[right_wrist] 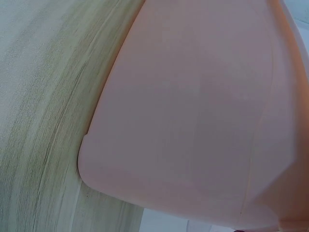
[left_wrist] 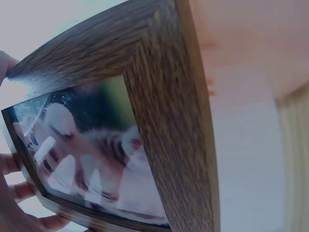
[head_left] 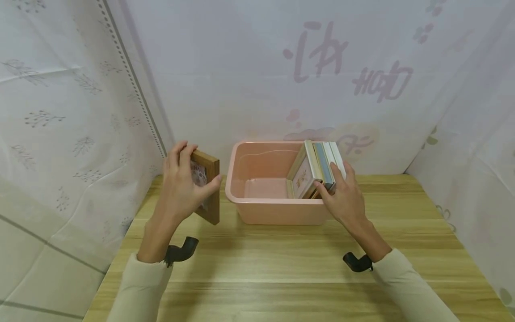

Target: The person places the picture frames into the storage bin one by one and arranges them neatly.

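Observation:
My left hand (head_left: pixel 177 185) grips a brown wooden picture frame (head_left: pixel 213 197), held upright to the left of a pink plastic tub (head_left: pixel 281 212). In the left wrist view this picture frame (left_wrist: pixel 169 121) shows a photo of a striped animal behind shiny glazing. At the tub's right end, several light picture frames (head_left: pixel 318 161) lean together on edge, with cream, blue and white sides. My right hand (head_left: pixel 346 197) holds this stack at its near edge, thumb on the left side and fingers on the right. The tub's pink wall (right_wrist: pixel 193 106) fills most of the right wrist view, hiding the right hand.
The tub stands on a wood-grain table (head_left: pixel 273 264) near its back edge. A pale printed curtain (head_left: pixel 257 67) hangs behind, with more patterned cloth (head_left: pixel 60 134) along both sides. Black wrist mounts (head_left: pixel 183 250) sit on both wrists.

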Motion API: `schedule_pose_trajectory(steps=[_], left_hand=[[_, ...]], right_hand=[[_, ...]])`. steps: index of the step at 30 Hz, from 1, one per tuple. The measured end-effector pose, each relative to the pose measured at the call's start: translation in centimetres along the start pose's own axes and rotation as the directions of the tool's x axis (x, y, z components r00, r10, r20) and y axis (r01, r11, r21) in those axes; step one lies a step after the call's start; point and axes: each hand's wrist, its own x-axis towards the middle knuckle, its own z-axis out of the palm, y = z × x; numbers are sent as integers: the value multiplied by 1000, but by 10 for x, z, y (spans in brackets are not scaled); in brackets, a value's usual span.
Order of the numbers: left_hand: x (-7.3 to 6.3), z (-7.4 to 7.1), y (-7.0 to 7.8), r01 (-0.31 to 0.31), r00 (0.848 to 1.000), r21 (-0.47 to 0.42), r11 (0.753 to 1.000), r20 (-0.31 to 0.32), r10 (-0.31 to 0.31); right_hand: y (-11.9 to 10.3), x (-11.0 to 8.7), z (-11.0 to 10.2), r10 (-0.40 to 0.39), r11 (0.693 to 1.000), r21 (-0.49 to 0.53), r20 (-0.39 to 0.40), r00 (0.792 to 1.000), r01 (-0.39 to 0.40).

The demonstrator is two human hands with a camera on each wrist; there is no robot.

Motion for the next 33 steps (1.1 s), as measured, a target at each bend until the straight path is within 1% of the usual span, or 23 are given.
schedule_pose_trajectory(steps=[3,6,8,10,13,18,23,25,28,32,33], left_hand=[[14,1,10,-7,1000,-6,1000,-6,7],[25,5,19,-3,1000,-20,1000,21,3],[31,8,25,-11,999,-24,1000,33,11],[37,11,30,-31,999,-33,999,35,32],[46,17,37,-65,998,-38,997,17,66],[58,26,47,-89,996,-57,994,-10,88],[65,34,52,-102,995,-72,992,-5,102],[69,37,53,-106,994,-74,992,11,107],[78,43,56,-121,991,-59,991,47,124],[88,51,59,-151,982,-39,988,108,154],[91,53,60,-158,980,-41,987,119,162]], right_hand=[[-5,-1,-5,8,1000,-3,19,1000,-8],[-12,-2,-12,12,1000,-2,39,999,-12],[-15,-3,-15,9,1000,3,47,999,-9],[-17,-3,-17,3,1000,13,48,999,-3],[-15,-3,-15,-6,1000,24,43,999,5],[-9,-3,-12,-24,999,46,26,999,23],[-7,-4,-8,-58,995,88,24,998,56],[-6,-4,-6,-56,994,92,26,998,53],[-3,-2,-2,-23,998,52,16,1000,22],[1,0,3,4,1000,-5,-14,1000,-4],[1,0,3,4,1000,-5,-16,1000,-4]])
